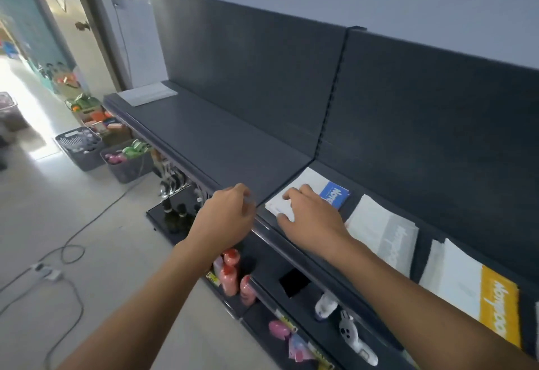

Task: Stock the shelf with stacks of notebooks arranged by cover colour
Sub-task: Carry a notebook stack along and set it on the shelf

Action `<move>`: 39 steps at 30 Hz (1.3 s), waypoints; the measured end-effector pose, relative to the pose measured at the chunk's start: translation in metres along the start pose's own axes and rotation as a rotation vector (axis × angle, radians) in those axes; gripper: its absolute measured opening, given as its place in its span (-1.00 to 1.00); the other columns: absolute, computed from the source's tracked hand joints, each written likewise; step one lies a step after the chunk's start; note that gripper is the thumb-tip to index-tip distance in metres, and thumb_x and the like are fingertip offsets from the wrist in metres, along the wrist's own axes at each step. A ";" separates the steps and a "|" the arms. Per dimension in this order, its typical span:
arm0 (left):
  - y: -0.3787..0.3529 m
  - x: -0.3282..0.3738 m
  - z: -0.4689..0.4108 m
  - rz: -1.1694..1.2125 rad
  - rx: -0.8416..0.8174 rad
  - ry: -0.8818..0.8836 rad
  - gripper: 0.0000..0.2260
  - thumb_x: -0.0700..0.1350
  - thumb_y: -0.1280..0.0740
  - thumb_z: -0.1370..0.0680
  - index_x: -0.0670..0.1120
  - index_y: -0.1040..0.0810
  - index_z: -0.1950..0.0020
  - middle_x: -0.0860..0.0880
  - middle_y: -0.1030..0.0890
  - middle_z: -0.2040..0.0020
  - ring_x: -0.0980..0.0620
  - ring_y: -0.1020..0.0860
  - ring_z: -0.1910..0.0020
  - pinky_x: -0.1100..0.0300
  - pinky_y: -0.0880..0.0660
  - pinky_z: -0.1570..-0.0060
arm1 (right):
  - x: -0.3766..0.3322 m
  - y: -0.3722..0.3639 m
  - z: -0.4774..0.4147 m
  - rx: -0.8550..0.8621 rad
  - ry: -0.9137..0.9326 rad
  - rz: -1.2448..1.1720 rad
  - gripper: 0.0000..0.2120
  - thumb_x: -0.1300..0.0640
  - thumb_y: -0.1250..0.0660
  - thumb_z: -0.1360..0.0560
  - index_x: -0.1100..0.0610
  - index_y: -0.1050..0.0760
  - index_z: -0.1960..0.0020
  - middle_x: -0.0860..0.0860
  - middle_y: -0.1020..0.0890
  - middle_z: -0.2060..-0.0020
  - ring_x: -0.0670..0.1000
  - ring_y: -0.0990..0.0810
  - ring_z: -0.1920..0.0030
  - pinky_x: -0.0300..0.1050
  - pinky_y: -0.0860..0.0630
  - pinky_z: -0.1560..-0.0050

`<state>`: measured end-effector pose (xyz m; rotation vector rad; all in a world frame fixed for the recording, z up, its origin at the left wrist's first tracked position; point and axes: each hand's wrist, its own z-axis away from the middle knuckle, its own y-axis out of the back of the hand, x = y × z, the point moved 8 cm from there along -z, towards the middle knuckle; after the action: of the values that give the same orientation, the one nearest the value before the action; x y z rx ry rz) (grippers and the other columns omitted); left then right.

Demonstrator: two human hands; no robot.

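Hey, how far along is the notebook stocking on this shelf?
Done: the grey stack and yellow stack lie side by side. In hand: the right hand rests on the blue stack. Left: the shelf further left looks mostly bare.

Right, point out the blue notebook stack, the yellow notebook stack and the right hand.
blue notebook stack point(335, 193): head view, on the blue band of its cover.
yellow notebook stack point(500, 308): head view, on the yellow band of its cover.
right hand point(313, 218): head view, on the back of the hand.
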<state>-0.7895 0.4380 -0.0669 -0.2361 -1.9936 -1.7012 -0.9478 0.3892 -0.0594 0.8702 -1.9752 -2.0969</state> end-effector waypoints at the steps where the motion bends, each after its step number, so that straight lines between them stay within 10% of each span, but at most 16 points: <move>1: 0.005 -0.012 -0.004 0.000 0.004 0.008 -0.71 0.01 -0.17 -0.62 -0.06 -0.52 -0.26 -0.01 -0.64 -0.09 -0.07 -0.60 -0.03 -0.03 -0.57 -0.05 | -0.011 -0.003 -0.008 -0.002 0.017 -0.002 -0.69 -0.08 -0.23 -0.59 0.01 -0.42 -0.27 -0.04 -0.45 -0.19 0.07 -0.56 -0.10 0.01 -0.52 0.04; 15: 0.080 -0.150 -0.083 -0.013 0.145 0.118 -0.84 0.00 -0.21 -0.61 0.03 -0.54 -0.12 0.09 -0.60 0.07 0.14 -0.55 0.15 0.19 -0.53 0.19 | -0.153 -0.050 -0.167 -0.023 0.257 -0.023 -0.73 -0.10 -0.25 -0.61 0.01 -0.42 -0.23 -0.03 -0.46 -0.16 0.00 -0.52 0.09 -0.06 -0.49 0.17; 39: 0.156 -0.392 -0.306 0.022 0.108 0.129 -0.82 -0.03 -0.25 -0.61 0.04 -0.55 -0.19 0.11 -0.62 0.05 0.09 -0.59 0.12 0.05 -0.56 0.06 | -0.278 -0.144 -0.437 -0.090 0.145 0.016 -0.74 -0.06 -0.22 -0.61 0.04 -0.42 -0.22 -0.02 -0.47 -0.13 0.10 -0.58 0.02 -0.01 -0.47 0.14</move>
<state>-0.3045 0.2496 -0.0901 -0.1076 -1.9729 -1.5496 -0.4643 0.1572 -0.0980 0.9573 -1.7960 -2.0340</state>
